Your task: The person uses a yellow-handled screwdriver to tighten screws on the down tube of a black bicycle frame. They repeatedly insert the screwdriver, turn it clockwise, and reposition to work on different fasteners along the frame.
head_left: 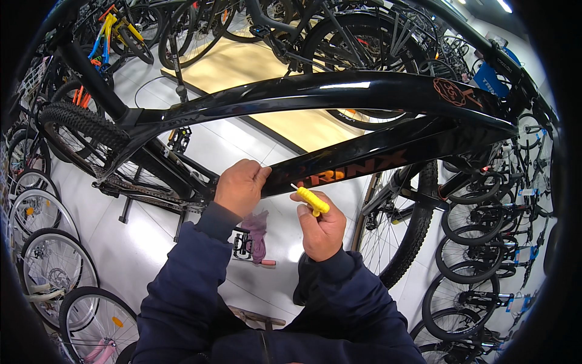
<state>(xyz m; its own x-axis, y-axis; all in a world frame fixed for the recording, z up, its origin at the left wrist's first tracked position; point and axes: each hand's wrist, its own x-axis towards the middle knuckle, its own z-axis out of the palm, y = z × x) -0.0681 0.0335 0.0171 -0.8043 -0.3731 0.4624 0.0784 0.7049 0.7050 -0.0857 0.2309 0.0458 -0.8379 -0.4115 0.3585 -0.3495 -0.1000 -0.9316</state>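
Leftmost, small bicycle wheels [57,273] stand in a row on the pale floor [139,242], beside the knobby rear tyre [73,118] of a black bicycle frame [339,91]. Moving right, the left hand [239,187] has its grip pressed together as a fist against the lower frame tube [357,161], pinching something at the tube's edge that is too small to tell. Below it a purple rag [257,233] drapes over a pedal [242,246]. Just right of that, the right hand [321,227] is clamped around a yellow-handled tool [312,201], whose thin metal tip points at the tube between the two hands. The tool looks light and stiff, best held by its moulded handle; the glossy tube is probably rigid, slippery and easily scratched. Further right, the front wheel [406,236] hangs down, and more parked bicycles [497,242] line the edge.
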